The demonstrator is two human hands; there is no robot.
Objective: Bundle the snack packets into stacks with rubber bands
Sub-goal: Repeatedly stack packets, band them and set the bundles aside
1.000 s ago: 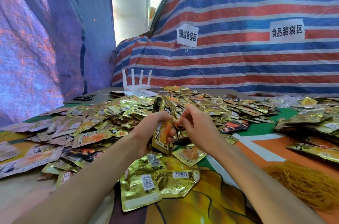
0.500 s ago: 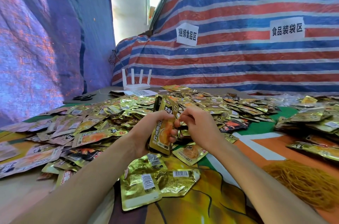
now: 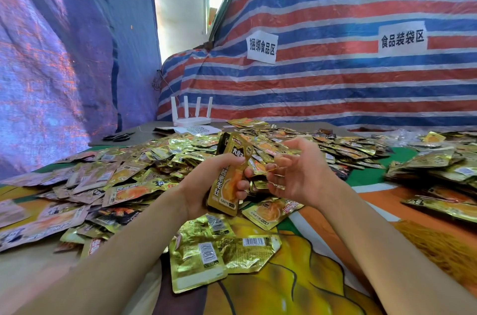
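Left hand [image 3: 204, 185] fingers wrapped round upright stack [image 3: 230, 159], over bench's near middle. Right hand [image 3: 304, 175] just beside, fingers half-curled, band [image 3: 273, 169] hooked on fingertips.

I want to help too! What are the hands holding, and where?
The left hand grips an upright stack of gold foil snack packets round its middle. The right hand pinches a thin orange rubber band in its fingertips.

Upright packet stack [image 3: 228, 175] in left hand [image 3: 202, 187]
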